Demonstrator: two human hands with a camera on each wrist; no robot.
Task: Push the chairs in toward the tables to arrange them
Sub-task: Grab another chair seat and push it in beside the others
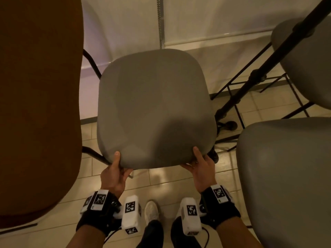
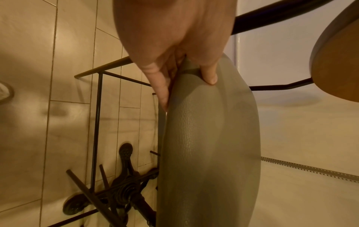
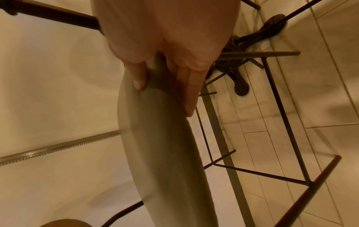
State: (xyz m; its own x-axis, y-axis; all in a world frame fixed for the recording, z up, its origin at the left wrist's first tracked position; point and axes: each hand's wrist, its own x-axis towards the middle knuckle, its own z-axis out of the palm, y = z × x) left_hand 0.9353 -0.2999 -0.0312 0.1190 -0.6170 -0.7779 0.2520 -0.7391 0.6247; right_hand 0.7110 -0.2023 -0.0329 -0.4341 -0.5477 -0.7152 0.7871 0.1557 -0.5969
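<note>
A grey padded chair fills the middle of the head view, beside a brown table on the left. My left hand grips its near left corner, thumb on top and fingers underneath. My right hand grips the near right corner the same way. In the left wrist view my left hand pinches the grey chair's edge. The right wrist view shows my right hand clamped on the chair's rim. Thin black wire legs run below the chair.
Two more grey chairs stand close on the right. A black table post slants between them, with a cast-iron foot on the tiled floor. A white wall lies beyond the chair. My shoe is below.
</note>
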